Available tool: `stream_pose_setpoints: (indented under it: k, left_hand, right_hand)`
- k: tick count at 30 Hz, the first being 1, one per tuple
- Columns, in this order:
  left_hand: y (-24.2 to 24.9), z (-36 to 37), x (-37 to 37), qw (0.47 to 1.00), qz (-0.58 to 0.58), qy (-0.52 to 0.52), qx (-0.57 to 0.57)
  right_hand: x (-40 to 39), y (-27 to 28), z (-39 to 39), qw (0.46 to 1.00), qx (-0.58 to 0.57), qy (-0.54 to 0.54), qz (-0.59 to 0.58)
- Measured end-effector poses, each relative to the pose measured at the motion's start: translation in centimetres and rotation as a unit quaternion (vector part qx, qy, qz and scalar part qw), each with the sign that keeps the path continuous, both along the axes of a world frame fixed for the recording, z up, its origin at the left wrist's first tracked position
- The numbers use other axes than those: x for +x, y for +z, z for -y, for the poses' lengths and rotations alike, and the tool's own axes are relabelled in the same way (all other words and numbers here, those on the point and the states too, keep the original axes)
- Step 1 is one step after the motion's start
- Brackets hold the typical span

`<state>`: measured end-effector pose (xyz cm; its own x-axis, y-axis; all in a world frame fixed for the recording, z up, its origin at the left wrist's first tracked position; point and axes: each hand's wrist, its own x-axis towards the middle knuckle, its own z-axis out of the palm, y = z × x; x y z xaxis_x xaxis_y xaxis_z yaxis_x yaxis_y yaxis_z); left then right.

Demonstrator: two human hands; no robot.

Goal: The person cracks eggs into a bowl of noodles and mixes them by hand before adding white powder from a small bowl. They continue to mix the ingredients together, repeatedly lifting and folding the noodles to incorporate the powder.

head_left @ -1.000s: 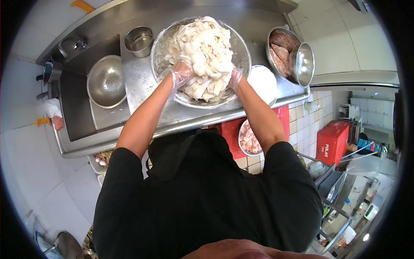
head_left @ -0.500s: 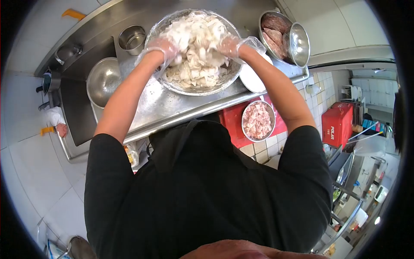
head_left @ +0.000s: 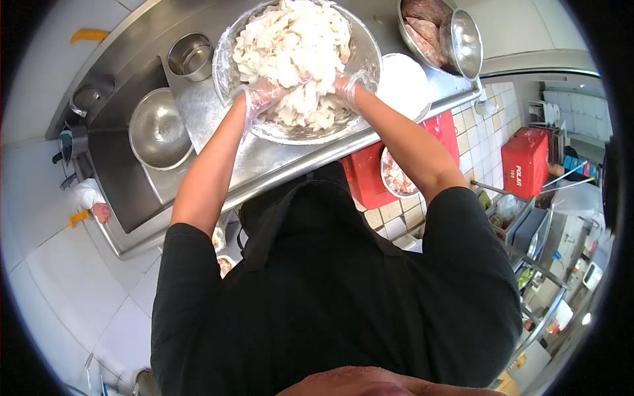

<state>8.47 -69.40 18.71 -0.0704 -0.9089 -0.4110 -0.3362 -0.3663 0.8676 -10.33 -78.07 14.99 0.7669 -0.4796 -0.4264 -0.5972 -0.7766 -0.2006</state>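
Both hands, the left hand (head_left: 264, 96) and the right hand (head_left: 347, 86) in clear plastic gloves, are sunk into the near side of a heap of pale white food strips (head_left: 294, 49), each closed around a clump. The heap fills a large round steel bowl (head_left: 224, 66) on the stainless tabletop (head_left: 264, 162), with a small steel pot (head_left: 187, 56) and an empty steel bowl (head_left: 157, 129) to its left.

Large mixing bowl (head_left: 231, 63), upper centre: polished metal, glossy. Contents (head_left: 290, 46): pale strips, wet sheen. Both hands in thin clear plastic gloves, crinkled: left hand (head_left: 264, 96), right hand (head_left: 349, 86). Counter (head_left: 198, 125): brushed steel, smeared. Shirt (head_left: 330, 290): black matt cloth.
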Motion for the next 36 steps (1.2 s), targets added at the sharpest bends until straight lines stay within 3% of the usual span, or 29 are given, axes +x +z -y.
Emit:
stream_pose_setpoints:
  k: [1, 2, 4, 6, 8, 10, 12, 14, 16, 17, 18, 21, 23, 25, 26, 29, 30, 31, 33, 34, 36]
  left_hand:
    - [1.4, -0.6, -0.7, 0.996, -0.063, 0.052, -0.023]
    - [3.1, -1.0, -0.9, 0.993, -0.091, 0.063, 0.035]
    - [1.0, -0.6, -0.5, 0.996, -0.024, 0.013, -0.081]
    - [-0.2, -0.3, 0.2, 0.979, 0.047, -0.029, -0.194]
    - [0.3, -0.1, 0.4, 0.955, 0.126, -0.012, -0.270]
    - [1.3, 0.8, 0.4, 0.907, 0.167, 0.000, -0.385]
    - [2.6, 0.8, 0.6, 0.925, 0.182, 0.038, -0.331]
    - [3.7, 1.6, 1.3, 0.914, 0.239, 0.021, -0.327]
    - [4.4, 2.7, 2.4, 0.889, 0.423, -0.079, -0.156]
    - [4.8, 3.1, 2.7, 0.851, 0.505, -0.127, -0.065]
    - [7.1, 1.7, 2.6, 0.840, 0.517, -0.145, -0.071]
    - [5.2, -0.5, 2.5, 0.822, 0.514, -0.242, -0.034]
    - [5.8, -1.9, 1.4, 0.774, 0.510, -0.376, 0.008]
    - [1.9, -1.3, 1.4, 0.866, 0.389, -0.315, 0.018]
    - [-0.4, -1.2, 1.4, 0.902, 0.324, -0.284, 0.021]
    - [-4.3, -0.6, 2.2, 0.967, 0.195, -0.163, 0.025]
    - [-1.5, -1.3, 1.1, 0.992, 0.089, -0.082, 0.029]
    - [1.4, -2.0, -0.1, 0.999, -0.021, -0.003, 0.025]
    - [2.4, -2.1, -1.2, 0.988, -0.133, 0.077, 0.011]
    - [1.5, -2.0, -2.2, 0.967, -0.201, 0.140, -0.067]
    - [0.8, -2.0, -2.1, 0.965, -0.210, 0.137, -0.079]
  right_hand:
    - [0.1, 0.0, 0.3, 0.995, 0.050, -0.068, 0.057]
    - [0.1, 0.1, 0.3, 0.975, 0.114, -0.148, 0.124]
    - [0.3, 0.9, 0.0, 0.873, 0.268, -0.303, 0.274]
    - [0.9, 2.1, -0.7, 0.760, 0.363, -0.374, 0.388]
    - [1.6, 3.5, -1.1, 0.726, 0.356, -0.374, 0.454]
    - [2.1, 5.3, -0.9, 0.769, 0.270, -0.328, 0.478]
    - [2.1, 7.0, 0.0, 0.874, 0.097, -0.213, 0.426]
    - [1.9, 8.7, 1.2, 0.955, -0.079, -0.079, 0.276]
    - [1.8, 10.5, 2.3, 0.983, -0.171, 0.063, 0.032]
    - [1.7, 10.9, 2.6, 0.975, -0.166, 0.127, -0.079]
    - [1.5, 11.2, 2.6, 0.962, -0.141, 0.181, -0.151]
    - [-1.1, 7.0, 2.5, 0.972, 0.076, 0.138, -0.172]
    - [-2.2, 6.6, -0.5, 0.985, 0.019, 0.153, -0.073]
    - [-2.4, 0.7, -1.3, 0.991, -0.005, 0.118, -0.066]
    - [-2.0, 1.4, -2.7, 0.993, -0.015, 0.111, -0.031]
    - [1.3, 3.3, -3.6, 0.963, -0.071, 0.198, -0.166]
    - [1.9, 3.3, -2.8, 0.983, -0.026, 0.122, -0.132]
    - [1.7, 2.0, -2.3, 0.998, -0.020, 0.056, -0.009]
    - [1.1, -1.0, -1.5, 0.969, -0.012, -0.071, 0.237]
    - [1.4, 0.3, -1.9, 0.942, 0.013, -0.134, 0.308]
    - [1.6, -2.7, -1.8, 0.828, 0.119, -0.283, 0.469]
